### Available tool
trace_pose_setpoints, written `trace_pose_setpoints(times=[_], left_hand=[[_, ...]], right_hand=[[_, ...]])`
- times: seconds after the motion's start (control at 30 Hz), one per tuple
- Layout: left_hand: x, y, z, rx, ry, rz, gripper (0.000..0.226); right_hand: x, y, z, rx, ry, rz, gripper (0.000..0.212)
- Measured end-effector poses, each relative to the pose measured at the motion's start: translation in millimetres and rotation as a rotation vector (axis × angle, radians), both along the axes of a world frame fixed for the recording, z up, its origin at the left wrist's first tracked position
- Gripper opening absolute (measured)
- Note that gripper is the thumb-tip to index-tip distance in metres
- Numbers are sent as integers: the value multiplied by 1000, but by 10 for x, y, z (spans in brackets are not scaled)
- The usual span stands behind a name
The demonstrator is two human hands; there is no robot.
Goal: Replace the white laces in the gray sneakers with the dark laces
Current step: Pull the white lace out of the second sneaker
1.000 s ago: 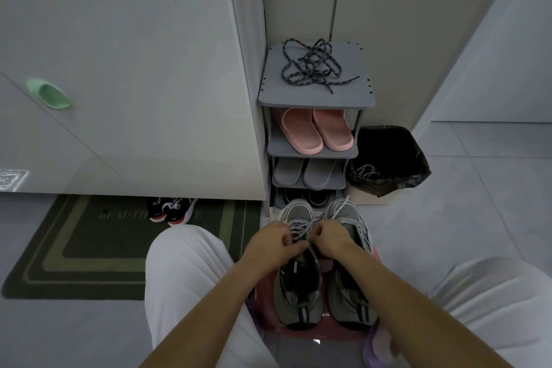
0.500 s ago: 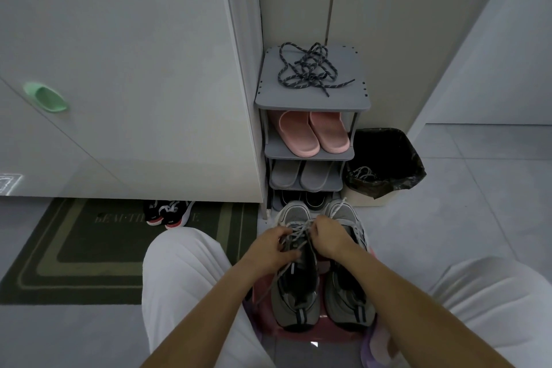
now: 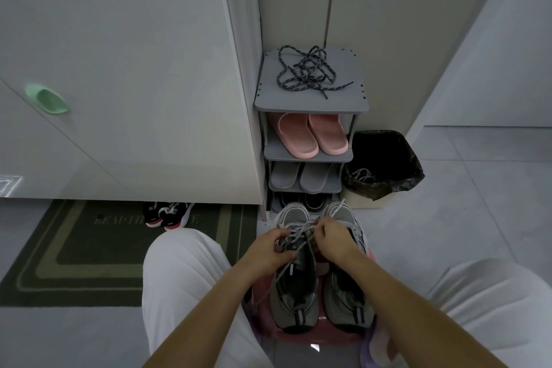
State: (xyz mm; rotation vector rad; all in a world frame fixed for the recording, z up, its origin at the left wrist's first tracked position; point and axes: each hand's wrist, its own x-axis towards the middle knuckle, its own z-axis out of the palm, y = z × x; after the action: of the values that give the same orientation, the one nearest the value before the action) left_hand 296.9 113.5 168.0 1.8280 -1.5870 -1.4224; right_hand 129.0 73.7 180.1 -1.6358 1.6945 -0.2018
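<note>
Two gray sneakers stand side by side on a pink stool (image 3: 316, 337) between my knees: the left sneaker (image 3: 294, 302) and the right sneaker (image 3: 346, 302). A white lace (image 3: 298, 233) crosses the left sneaker's eyelets, and loosened strands trail down its left side. My left hand (image 3: 270, 248) grips the lace at the shoe's left edge. My right hand (image 3: 334, 237) pinches the lace from the right. The dark laces (image 3: 307, 73) lie tangled on top of the gray shoe rack (image 3: 352, 98).
The rack holds pink slippers (image 3: 310, 136), gray slippers (image 3: 298, 178) and dark shoes below. A black-lined bin (image 3: 385, 164) with a white lace inside stands right of it. A green mat (image 3: 74, 248) and small black-red shoes (image 3: 167, 215) lie left, under a white cabinet.
My hands have moved apart on the left sneaker, and the white lace is looser, with a strand now hanging down the shoe's left side.
</note>
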Motion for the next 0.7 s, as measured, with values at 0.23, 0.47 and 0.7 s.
trace_pose_setpoints(times=[0.23, 0.47, 0.7], left_hand=[[-2, -11, -18, -15, -27, -6, 57], [-5, 6, -21, -23, -37, -4, 58], [-19, 20, -10, -30, -38, 10, 56]], right_hand=[[0, 45, -39, 24, 55, 97, 27], [-64, 26, -123, 75, -151, -178, 28], [-52, 41, -98, 60, -84, -31, 24]])
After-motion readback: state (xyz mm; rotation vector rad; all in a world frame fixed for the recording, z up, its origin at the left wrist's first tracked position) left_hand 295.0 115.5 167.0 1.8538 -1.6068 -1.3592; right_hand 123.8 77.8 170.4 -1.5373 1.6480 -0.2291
